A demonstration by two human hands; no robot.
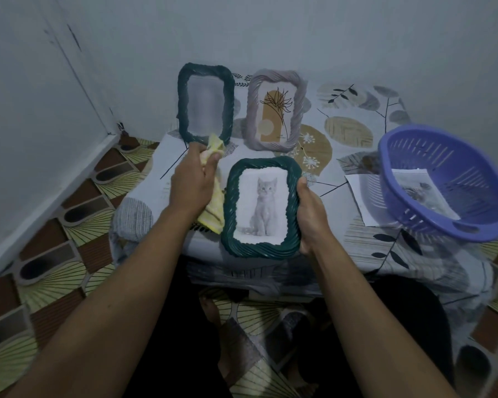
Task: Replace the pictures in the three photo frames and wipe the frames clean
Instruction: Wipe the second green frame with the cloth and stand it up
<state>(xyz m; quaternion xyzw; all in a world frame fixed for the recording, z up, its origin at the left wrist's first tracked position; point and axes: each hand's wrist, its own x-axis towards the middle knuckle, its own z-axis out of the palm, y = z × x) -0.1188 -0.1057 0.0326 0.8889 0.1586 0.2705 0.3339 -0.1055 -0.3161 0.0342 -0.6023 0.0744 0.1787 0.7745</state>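
The green frame [232, 199] with the cat picture is held tilted over the near edge of the worktop [357, 133]. It is gripped at its right side by the right hand [311, 214], whose fingers are curled round the rim. A yellow cloth [213, 214] is clutched in the closed left hand [191, 182], just beside the frame's left edge; whether it touches cannot be told. For a good wipe, the cloth is best drawn along the twisted grooves of the rim, then lightly across the front, while the frame is kept firmly braced.
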